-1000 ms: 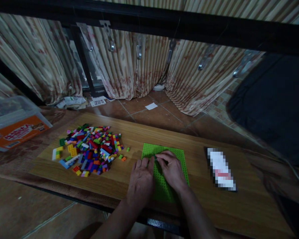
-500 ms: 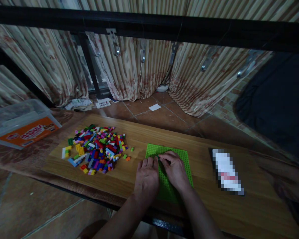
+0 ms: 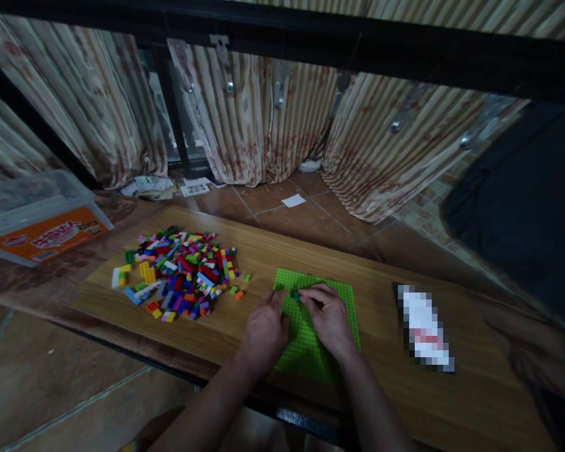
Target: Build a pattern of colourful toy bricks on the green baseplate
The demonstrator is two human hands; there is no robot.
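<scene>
A light green studded baseplate (image 3: pixel 311 351) lies on the wooden board under my hands. On its upper left part is a small dark green toy brick (image 3: pixel 295 294). My right hand (image 3: pixel 330 319) is over the plate, its thumb and fingertips closed at the brick's right side; the contact is partly hidden. My left hand (image 3: pixel 265 328) is at the plate's left edge, back toward me, a little apart from the brick. Its fingers are loosely bent with the thumb apart, and nothing shows in them.
A heap of mixed coloured bricks (image 3: pixel 183 276) covers the left of the wooden board (image 3: pixel 381 376). A clear plastic tub (image 3: pixel 42 220) with an orange label stands beyond it. To the right lies a pixelated flat item (image 3: pixel 424 326). Striped curtains (image 3: pixel 245 125) hang behind.
My left hand has drawn back to the left, off the plate's middle, so the dark green brick now shows. My right hand stays by the brick. The view has shifted slightly.
</scene>
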